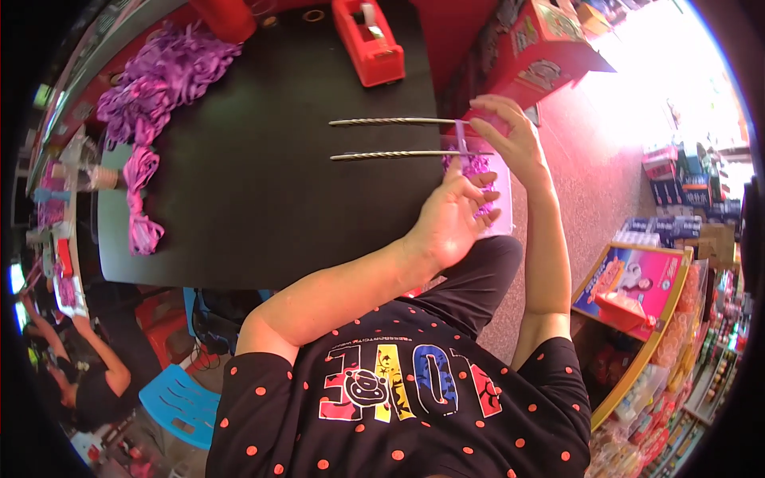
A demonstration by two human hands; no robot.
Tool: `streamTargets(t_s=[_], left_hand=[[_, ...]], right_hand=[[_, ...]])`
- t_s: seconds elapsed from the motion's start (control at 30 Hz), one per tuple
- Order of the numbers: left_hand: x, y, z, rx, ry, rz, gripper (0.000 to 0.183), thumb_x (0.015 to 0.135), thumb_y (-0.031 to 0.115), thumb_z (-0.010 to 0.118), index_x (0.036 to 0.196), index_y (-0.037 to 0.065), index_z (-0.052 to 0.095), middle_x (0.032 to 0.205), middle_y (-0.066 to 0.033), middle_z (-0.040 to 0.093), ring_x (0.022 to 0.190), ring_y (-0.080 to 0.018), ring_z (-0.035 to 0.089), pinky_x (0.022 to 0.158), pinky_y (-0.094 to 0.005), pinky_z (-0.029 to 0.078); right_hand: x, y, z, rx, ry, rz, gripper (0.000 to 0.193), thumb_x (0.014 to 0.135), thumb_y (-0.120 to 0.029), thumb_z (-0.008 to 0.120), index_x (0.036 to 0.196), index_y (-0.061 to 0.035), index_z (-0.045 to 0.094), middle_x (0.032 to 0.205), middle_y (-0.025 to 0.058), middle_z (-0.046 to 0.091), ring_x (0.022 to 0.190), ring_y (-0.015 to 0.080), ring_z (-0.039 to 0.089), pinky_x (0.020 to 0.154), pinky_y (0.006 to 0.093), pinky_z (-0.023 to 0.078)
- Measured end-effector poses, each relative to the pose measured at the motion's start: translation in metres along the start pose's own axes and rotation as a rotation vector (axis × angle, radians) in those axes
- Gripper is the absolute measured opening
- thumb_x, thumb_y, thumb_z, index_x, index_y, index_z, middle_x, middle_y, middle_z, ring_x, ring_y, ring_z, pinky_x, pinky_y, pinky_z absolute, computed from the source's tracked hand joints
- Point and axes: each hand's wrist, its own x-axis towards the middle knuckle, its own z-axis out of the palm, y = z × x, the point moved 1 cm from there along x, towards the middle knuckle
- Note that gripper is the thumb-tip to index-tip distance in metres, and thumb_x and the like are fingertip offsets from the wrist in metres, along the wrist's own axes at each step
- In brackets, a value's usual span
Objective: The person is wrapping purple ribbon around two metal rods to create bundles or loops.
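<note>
Two twisted metal rods (389, 156) jut out side by side over the dark table, pointing left. A narrow purple ribbon (460, 137) spans them near their right ends. Just below it is my left hand (454, 217), its fingers loosely bent and apart, with the uppermost digit close against the ribbon. My right hand (514, 142) is to the right of the rods, fingers stretched and thumb apart, the thumb tip close to the ribbon. Under my hands, a pale pinkish container (502, 215) holds crumpled purple ribbon pieces, partly hidden by my left hand.
The black table (271, 183) bears a heap of purple ribbon loops (163, 80) at far left and a red tape dispenser (370, 44) at the back. A blue stool (182, 405) stands lower left, near another person's arm (103, 354). A display case (633, 311) stands right.
</note>
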Motion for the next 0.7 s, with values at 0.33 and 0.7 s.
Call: streamTargets(t_s=[0.33,0.7], left_hand=[[-0.022,0.035,0.012,1.665,-0.191,0.578,0.053,0.086,0.023,0.056,0.133,-0.001,0.045,0.125,-0.0190,0.049,0.117,-0.0305,0.047,0.097,-0.0471,0.038],[-0.023,0.067,-0.026,2.553,0.258,0.890,0.085,0.089,0.061,0.041,0.142,-0.005,0.028,0.149,-0.0241,0.022,0.141,-0.0346,0.017,0.111,-0.0537,0.015]], right_hand=[[0.007,0.031,0.013,0.525,-0.315,0.412,0.026,0.082,-0.010,0.065,0.105,0.0003,0.060,0.086,0.0032,0.062,0.071,0.0085,0.057,0.061,0.0199,0.046],[0.009,0.060,0.004,0.666,-0.337,0.503,0.024,0.081,-0.007,0.065,0.104,-0.0006,0.059,0.081,0.0000,0.060,0.066,0.0078,0.057,0.060,0.0182,0.047]])
